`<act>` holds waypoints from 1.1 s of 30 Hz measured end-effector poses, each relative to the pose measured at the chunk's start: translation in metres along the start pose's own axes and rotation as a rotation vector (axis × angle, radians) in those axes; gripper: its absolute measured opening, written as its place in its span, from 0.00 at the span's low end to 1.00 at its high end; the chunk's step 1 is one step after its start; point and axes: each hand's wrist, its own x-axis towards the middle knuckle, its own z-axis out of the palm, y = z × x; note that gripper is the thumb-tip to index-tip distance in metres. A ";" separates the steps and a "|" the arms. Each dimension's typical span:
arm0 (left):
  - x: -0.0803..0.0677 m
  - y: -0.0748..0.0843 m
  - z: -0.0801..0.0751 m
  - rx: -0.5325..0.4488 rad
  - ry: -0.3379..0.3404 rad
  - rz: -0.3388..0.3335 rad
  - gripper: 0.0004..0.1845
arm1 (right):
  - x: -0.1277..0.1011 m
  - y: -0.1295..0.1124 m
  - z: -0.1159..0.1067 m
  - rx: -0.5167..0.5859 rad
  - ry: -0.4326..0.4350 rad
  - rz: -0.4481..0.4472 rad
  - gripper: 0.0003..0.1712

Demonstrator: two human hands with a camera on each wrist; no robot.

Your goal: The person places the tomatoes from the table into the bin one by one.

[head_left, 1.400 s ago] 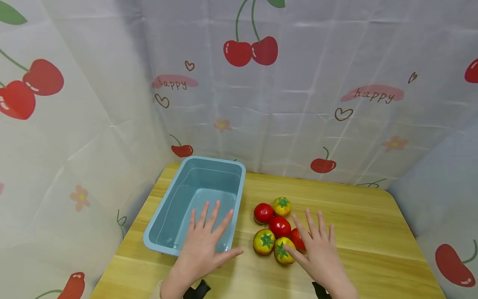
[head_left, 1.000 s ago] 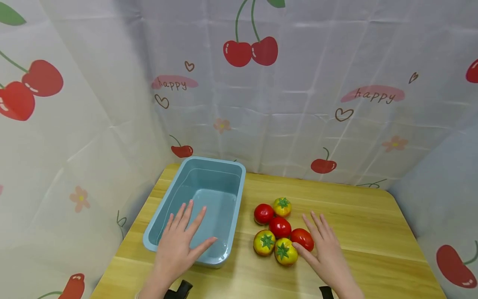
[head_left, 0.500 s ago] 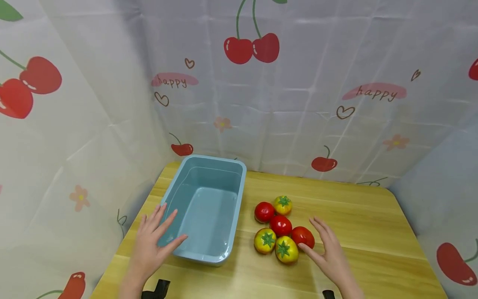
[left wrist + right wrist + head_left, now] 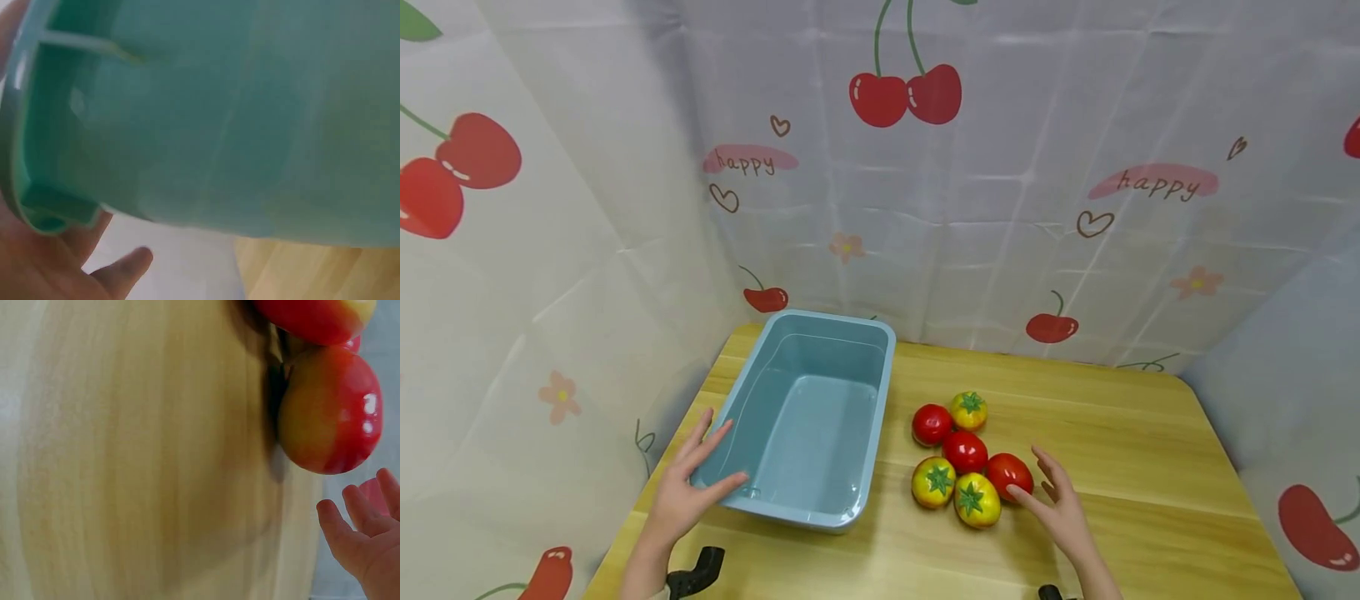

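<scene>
Item: rectangular blue plastic tub (image 4: 808, 421), open top, nothing inside, standing on the left half of the wooden surface (image 4: 1120, 450) with one short end toward the person. Judged light, thin-walled and somewhat flexible, smooth and likely slippery on the flat sides; the rolled rim with its stiffening ribs looks the firmest place to take hold, best at a corner or along a long edge. Left hand (image 4: 688, 492): fingers straight and spread, lying against the tub's near left corner, thumb at the front rim, nothing clasped. Item: six toy tomatoes in a tight cluster just right of the tub, three red, three yellow-red with green calyx tops; glossy, hard-looking, round, judged light and apt to roll, best cupped from above or pinched across the widest part. Right hand (image 4: 1060, 512): open, fingers relaxed, fingertips at or just beside the nearest red tomato (image 4: 1009, 475), contact not certain, holding nothing. Views: the head camera alone shows the full layout, both hands well apart, and the cherry-print curtain (image 4: 1000, 167) around the surface. The left wrist camera alone shows the tub's underside rim and ribs (image 4: 50, 212) with the palm just below. The right wrist camera alone shows a tomato's shiny lower flank (image 4: 331, 412) resting on the wood, fingertips (image 4: 350, 519) apart from it.
</scene>
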 end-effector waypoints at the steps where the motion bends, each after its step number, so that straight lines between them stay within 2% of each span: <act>1: 0.000 -0.002 -0.001 -0.001 -0.010 -0.011 0.41 | 0.001 0.002 0.000 0.001 -0.006 0.012 0.45; 10: 0.002 -0.012 -0.003 0.025 -0.065 -0.110 0.43 | 0.007 0.021 0.005 0.000 -0.049 0.032 0.46; 20: 0.001 -0.015 -0.002 -0.036 -0.054 -0.140 0.46 | 0.009 0.031 0.010 0.026 -0.065 0.067 0.46; 26: 0.001 -0.016 -0.001 -0.052 -0.057 -0.144 0.47 | 0.012 0.035 0.011 0.000 -0.025 0.090 0.45; 33: 0.000 -0.017 -0.001 -0.078 -0.061 -0.131 0.48 | 0.016 0.023 0.006 -0.041 -0.001 0.073 0.45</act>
